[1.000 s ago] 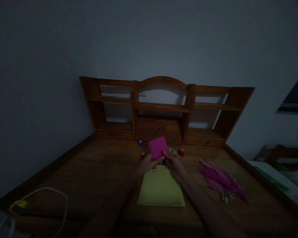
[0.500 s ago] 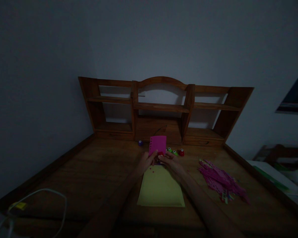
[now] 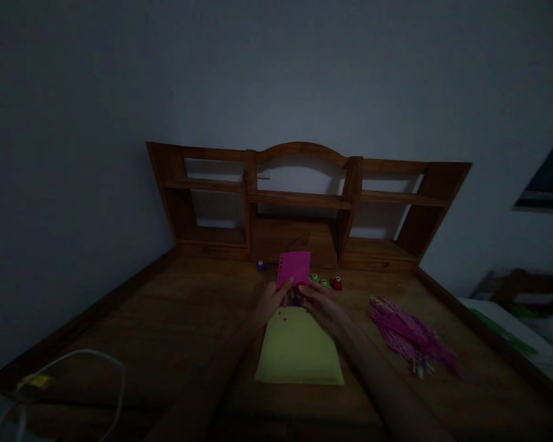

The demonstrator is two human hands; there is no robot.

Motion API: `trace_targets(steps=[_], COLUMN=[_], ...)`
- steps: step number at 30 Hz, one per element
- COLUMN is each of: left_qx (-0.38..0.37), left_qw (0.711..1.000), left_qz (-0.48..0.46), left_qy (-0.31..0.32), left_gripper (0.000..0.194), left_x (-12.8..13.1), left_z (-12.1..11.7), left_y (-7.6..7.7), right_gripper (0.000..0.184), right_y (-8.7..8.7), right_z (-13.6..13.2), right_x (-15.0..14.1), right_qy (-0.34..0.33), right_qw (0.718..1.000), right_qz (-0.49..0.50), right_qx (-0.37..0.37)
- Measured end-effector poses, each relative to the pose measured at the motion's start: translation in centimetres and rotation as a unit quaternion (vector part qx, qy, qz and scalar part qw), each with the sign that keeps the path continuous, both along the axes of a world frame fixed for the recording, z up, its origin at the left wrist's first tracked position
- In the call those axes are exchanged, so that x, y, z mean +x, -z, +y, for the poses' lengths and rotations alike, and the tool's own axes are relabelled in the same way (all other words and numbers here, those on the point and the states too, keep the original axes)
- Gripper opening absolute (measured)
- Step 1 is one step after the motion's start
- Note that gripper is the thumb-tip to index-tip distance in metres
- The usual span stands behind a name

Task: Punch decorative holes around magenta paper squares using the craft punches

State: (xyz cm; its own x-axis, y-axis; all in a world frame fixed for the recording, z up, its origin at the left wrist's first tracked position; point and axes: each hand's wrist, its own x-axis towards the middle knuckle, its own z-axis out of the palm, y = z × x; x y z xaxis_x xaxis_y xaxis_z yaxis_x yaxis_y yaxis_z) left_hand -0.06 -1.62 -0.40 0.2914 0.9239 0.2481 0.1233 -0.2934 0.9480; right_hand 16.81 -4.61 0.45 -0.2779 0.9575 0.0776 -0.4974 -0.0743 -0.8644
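Left grip: closed on the lower left of the pink sheet, thumb and fingers pinching it.
Right grip: closed around a small red punch at the sheet's lower edge; the exact finger contact is dim.
Pink sheet: raised above the far end of the yellow paper, a row of holes down its left side.
Punching: the step in hand looks like working the red punch on the lower edge; a clean press would call for a steady sheet and squared edge.
Forearms: both reach forward from the near side and converge, wrists low, fingers turned inward.
Pink dots: scattered on the yellow paper, just below the left fingers.
Other punches: a purple one beyond the left grip; green ones and another red one beyond the right.
Pink strips: heaped on the counter, right of the right forearm.
White cable: looped at the near left.
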Motion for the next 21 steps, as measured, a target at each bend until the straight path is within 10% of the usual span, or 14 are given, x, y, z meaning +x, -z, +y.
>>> trace_targets(steps=[21], left_qx=[0.022], left_qw=[0.998], left_qz=[-0.059], left_qy=[-0.028], left_gripper=[0.04], left_x=[0.2], left_z=[-0.7], left_y=[-1.1], right_gripper=[0.034], right_y=[0.4], right_z=[0.2], right_x=[-0.1], right_qy=[0.065], right_qw=[0.997], right_qz=[-0.027], right_qx=[-0.011])
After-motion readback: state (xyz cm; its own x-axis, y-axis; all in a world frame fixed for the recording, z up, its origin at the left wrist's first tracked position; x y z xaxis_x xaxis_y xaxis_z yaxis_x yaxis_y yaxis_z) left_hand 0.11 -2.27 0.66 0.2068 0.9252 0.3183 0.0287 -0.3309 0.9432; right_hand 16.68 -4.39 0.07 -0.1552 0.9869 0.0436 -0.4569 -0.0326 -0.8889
